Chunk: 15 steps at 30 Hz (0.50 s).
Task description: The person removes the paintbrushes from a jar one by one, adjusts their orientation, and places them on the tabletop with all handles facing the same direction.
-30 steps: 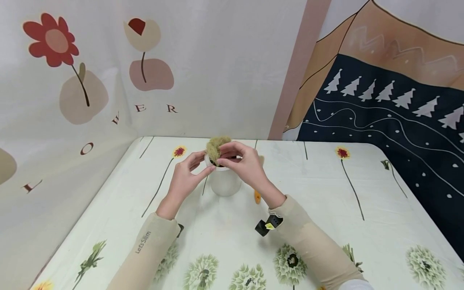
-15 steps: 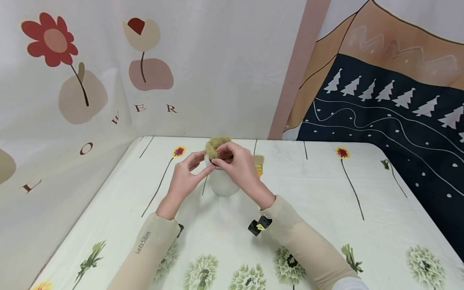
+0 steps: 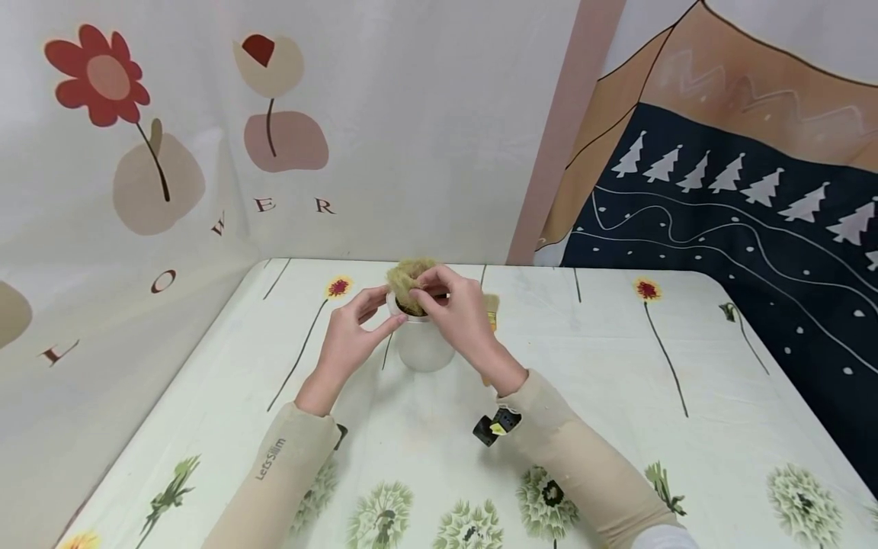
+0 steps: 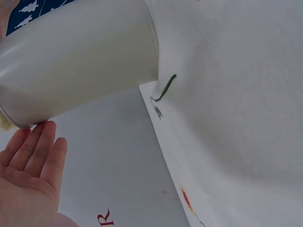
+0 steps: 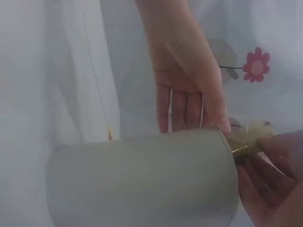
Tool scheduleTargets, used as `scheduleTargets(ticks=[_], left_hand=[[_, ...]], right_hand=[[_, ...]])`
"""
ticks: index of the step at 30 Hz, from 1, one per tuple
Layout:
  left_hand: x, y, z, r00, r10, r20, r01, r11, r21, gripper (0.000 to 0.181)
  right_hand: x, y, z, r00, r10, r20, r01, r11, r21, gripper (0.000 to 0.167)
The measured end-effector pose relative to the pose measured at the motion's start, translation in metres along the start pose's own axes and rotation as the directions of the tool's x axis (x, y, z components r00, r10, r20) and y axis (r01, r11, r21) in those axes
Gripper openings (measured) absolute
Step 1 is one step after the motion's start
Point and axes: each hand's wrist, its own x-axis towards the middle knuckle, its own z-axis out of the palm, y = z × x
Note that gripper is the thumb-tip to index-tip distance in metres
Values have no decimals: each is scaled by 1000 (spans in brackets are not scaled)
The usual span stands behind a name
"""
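On the table stands a white cylindrical pot [image 3: 425,351], with dark material visible just inside its rim. A fluffy yellow-green tuft of moss [image 3: 405,278] sits in the mouth of the pot and rises above it. My left hand [image 3: 339,339] holds the pot near the rim, thumb on the near side and fingers on the left; in the left wrist view those fingers touch its wall. With thumb and fingertips, my right hand [image 3: 463,313] pinches the moss over the opening. The right wrist view shows the moss [image 5: 251,139] between the two hands.
Partly hidden behind my right wrist lies a paintbrush [image 3: 491,305] with pale bristles and an orange handle. A white cloth printed with flowers [image 3: 590,366] covers the table. Printed curtains [image 3: 425,152] hang behind it and at the left.
My right hand has shifted slightly left and pulled at the moss, whose shape is a little different. The brush bristles have come into view beside the wrist. My left hand stays in place.
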Motion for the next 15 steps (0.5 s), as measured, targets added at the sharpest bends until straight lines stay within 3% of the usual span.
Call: scheduleTargets(ticks=[15], left_hand=[[0,0,0,1000,-12,8,12,1000,-3,59]], right_hand=[[10,-13,-23,995,-9,-97,19,994,104,13]])
